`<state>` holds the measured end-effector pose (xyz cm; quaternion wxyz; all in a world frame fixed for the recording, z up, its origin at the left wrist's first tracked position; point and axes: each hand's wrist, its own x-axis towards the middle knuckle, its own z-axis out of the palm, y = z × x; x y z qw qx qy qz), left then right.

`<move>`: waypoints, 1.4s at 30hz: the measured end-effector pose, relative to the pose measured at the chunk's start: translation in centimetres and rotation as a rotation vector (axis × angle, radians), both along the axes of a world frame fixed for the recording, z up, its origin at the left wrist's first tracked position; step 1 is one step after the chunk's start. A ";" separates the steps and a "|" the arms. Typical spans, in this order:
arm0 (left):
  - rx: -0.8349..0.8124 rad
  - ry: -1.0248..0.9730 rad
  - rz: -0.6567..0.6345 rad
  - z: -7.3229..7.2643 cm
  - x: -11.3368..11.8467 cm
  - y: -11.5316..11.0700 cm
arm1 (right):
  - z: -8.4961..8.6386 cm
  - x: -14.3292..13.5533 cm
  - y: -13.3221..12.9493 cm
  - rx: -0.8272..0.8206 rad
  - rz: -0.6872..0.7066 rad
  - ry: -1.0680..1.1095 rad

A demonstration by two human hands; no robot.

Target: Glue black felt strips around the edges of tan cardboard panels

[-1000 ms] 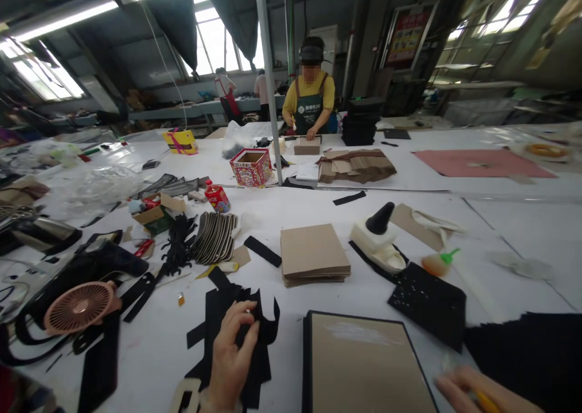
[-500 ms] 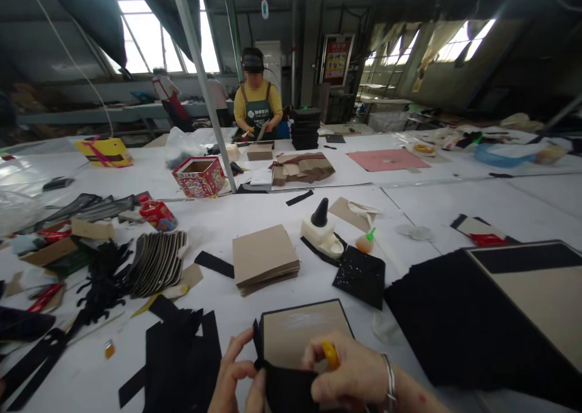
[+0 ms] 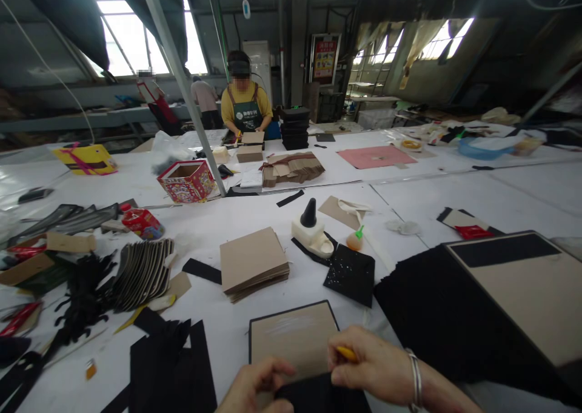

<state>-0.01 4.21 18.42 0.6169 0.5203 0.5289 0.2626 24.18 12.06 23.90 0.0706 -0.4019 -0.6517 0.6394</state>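
A tan board (image 3: 291, 337) with a narrow black edging lies before me, and a black sheet (image 3: 313, 395) is folded over its near side. My left hand (image 3: 261, 389) is at the left end of this sheet with its fingers curled, the thumb partly out of frame. My right hand (image 3: 370, 364) is closed around a small yellow tool (image 3: 347, 353), and its fingertips touch the far edge of the black sheet. The tool's working end is hidden by the hand. A pale smear shows on the board's far half.
Beyond the board stand a stack of tan boards (image 3: 254, 261) and a white bottle with a black cone cap (image 3: 311, 234). Black sheets (image 3: 173, 364) lie left, a large black pile (image 3: 422, 316) right. A person in a yellow top (image 3: 246, 107) works across the table.
The view has shifted a little. My left fingers, raised at the board's left edge before, are lower and curled over the black sheet. My right hand has moved right along the sheet with the yellow tool.
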 end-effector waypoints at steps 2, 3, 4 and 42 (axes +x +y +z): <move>-0.074 -0.101 0.163 -1.7 -0.5 0.2 | -2.0 0.7 0.9 0.094 -0.081 -0.026; -0.082 -0.120 0.236 -2.6 -0.7 0.4 | -3.1 1.0 1.4 0.119 -0.136 -0.050; -0.071 -0.107 0.311 -3.4 -0.8 0.6 | -4.4 1.2 1.8 0.130 -0.197 -0.083; 0.288 0.649 0.273 -5.4 -2.1 4.5 | -8.9 0.0 3.4 0.532 -0.184 -0.418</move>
